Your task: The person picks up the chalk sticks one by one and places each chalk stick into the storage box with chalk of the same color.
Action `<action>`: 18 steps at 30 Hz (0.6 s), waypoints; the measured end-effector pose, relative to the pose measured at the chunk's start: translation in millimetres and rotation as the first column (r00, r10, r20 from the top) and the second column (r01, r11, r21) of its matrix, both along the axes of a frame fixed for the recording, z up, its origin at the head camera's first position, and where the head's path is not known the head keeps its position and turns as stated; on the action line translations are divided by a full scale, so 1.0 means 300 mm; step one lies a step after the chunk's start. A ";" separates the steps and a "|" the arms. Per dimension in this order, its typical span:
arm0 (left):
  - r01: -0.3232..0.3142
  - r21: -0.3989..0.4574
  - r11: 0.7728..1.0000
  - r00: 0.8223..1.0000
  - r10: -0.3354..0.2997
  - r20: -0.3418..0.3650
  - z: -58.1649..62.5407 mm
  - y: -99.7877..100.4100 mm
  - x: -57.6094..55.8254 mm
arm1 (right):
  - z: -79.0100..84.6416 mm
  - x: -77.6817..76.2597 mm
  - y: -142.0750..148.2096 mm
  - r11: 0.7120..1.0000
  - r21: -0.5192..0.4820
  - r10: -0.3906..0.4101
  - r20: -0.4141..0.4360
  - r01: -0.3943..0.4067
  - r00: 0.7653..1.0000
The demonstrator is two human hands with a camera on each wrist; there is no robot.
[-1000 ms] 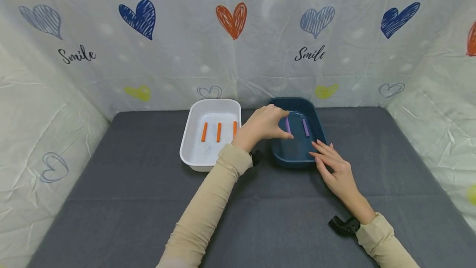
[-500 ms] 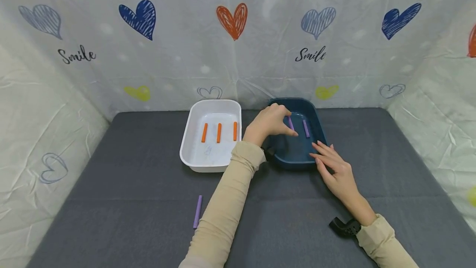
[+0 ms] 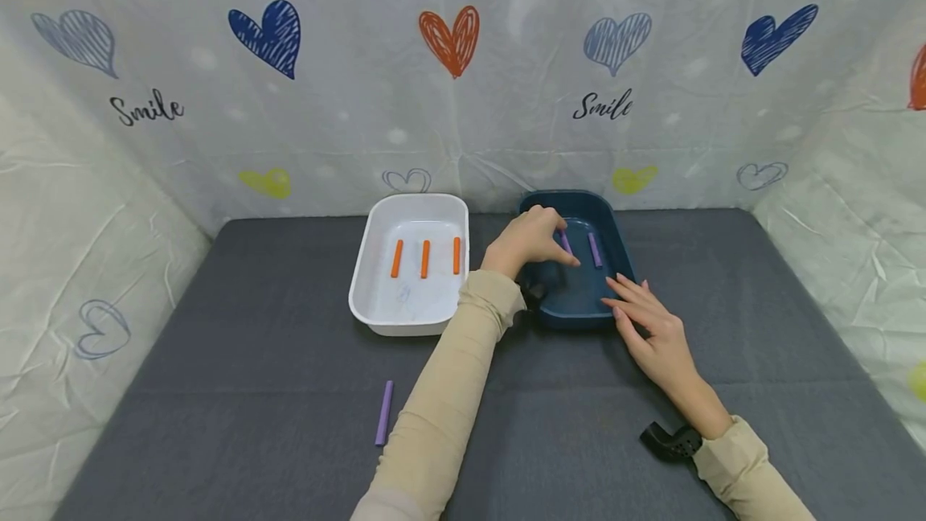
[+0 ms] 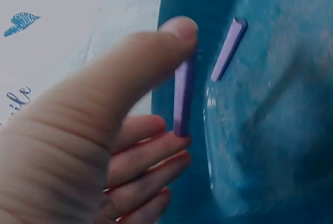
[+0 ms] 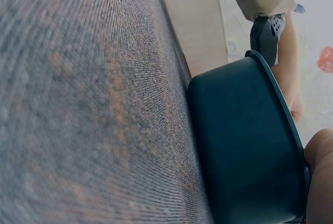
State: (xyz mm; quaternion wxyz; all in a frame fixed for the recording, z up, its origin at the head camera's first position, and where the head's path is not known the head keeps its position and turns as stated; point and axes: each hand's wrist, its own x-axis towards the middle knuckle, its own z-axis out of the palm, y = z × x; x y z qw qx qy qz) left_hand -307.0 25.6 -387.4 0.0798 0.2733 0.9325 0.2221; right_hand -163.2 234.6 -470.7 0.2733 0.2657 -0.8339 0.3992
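Note:
In the head view my left hand (image 3: 526, 239) reaches into the dark blue tub (image 3: 579, 320). A slim purple stick (image 4: 183, 96) is pinched lengthwise between its thumb and fingertips, above the tub's floor in the left wrist view. Beside it a second purple stick (image 3: 595, 250) lies in the same tub. My right hand (image 3: 651, 336) has its fingers extended over the tub's near right rim; the right wrist view shows its thumb right at that rim. Another purple stick (image 3: 384, 413) lies on the grey cloth, left of the left sleeve.
A white tub (image 3: 405, 322) stands left of the blue one, with orange sticks (image 3: 425, 260) lying apart inside. The left forearm (image 3: 441, 416) crosses the grey tablecloth (image 3: 239, 392) in front of the tubs. A curtain printed with hearts (image 3: 521, 127) hangs behind the table.
My left hand, with the purple stick, has shifted slightly right over the blue tub. Its forearm moved right too, uncovering the purple stick on the cloth. My right hand has stayed put.

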 end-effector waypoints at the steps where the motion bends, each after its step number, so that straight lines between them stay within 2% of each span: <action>1: 0.002 -0.001 1.000 1.000 -0.002 0.004 -0.008 0.003 -0.002 | 0.000 0.000 0.001 1.000 0.001 -0.001 0.001 0.001 1.000; 7: 0.006 -0.011 1.000 1.000 -0.006 0.006 -0.046 0.011 -0.011 | 0.005 0.000 0.000 1.000 -0.001 0.003 0.006 -0.003 1.000; 18: -0.016 -0.078 0.997 0.998 0.011 -0.067 -0.065 0.016 -0.021 | 0.007 0.001 0.002 1.000 -0.002 -0.006 0.031 0.006 0.999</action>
